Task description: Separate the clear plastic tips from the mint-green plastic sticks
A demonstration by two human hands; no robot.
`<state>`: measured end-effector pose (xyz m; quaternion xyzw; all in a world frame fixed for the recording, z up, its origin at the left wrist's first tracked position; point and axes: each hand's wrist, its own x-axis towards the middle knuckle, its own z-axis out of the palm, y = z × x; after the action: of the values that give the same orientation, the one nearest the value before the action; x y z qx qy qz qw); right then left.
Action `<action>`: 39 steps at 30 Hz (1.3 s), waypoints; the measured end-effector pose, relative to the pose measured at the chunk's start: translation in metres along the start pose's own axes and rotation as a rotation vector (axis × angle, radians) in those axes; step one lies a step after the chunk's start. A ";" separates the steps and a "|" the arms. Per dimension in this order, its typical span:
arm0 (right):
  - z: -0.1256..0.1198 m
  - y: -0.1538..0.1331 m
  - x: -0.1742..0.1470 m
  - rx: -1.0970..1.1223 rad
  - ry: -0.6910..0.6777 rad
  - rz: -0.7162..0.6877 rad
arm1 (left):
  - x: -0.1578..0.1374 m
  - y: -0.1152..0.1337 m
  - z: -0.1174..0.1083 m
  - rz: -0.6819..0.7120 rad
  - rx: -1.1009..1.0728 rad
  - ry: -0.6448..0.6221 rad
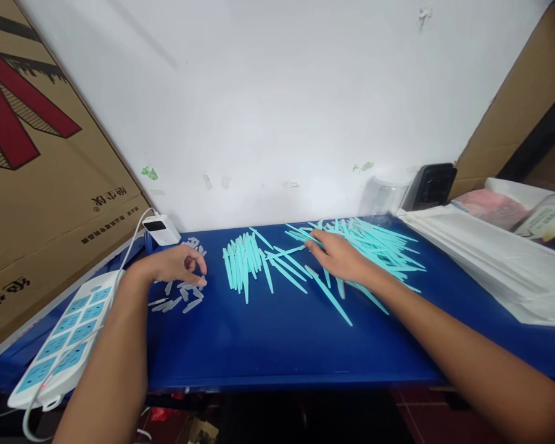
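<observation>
My left hand (181, 265) hangs over a scatter of small clear plastic pieces, like little caps (192, 304), on the left of the blue table. Its fingers are curled, with a gap between thumb and forefinger. Slim, tapered turquoise sticks, shaped like eyebrow razors (383, 246), lie in a large loose heap on the right. At this heap's left edge my right hand (335, 251) is closed on a few of the turquoise sticks (298, 233), which point out to the left. A smaller bunch of turquoise sticks (243, 259) lies roughly side by side between my hands.
A white power strip (69, 339) and a white device with a cable (161, 229) are at the left, beside a large cardboard box (50, 185). White packaging sheets (490, 265), a clear container (388, 194) and a black object (435, 185) stand at the right. A white wall backs the table (277, 351).
</observation>
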<state>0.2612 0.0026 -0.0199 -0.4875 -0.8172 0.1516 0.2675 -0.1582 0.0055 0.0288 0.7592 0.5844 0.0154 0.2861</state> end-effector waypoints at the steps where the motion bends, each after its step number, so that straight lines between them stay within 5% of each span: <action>1: 0.001 0.000 0.000 -0.005 0.000 -0.008 | -0.001 -0.002 0.000 -0.011 -0.017 -0.042; 13: 0.003 -0.005 0.000 0.085 0.002 -0.044 | 0.027 -0.008 0.020 -0.003 -0.068 0.131; 20: -0.006 -0.019 -0.004 0.399 -0.102 0.029 | 0.020 -0.002 0.018 0.025 -0.052 0.038; 30: -0.008 -0.019 -0.005 0.551 -0.104 0.030 | 0.028 0.051 0.040 0.292 -0.443 0.288; 39: -0.002 -0.019 -0.004 0.546 -0.083 0.011 | 0.033 0.083 0.070 0.399 -0.591 0.219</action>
<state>0.2502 -0.0101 -0.0097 -0.3952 -0.7537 0.3874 0.3545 -0.0495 -0.0068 -0.0025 0.7367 0.4224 0.3200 0.4200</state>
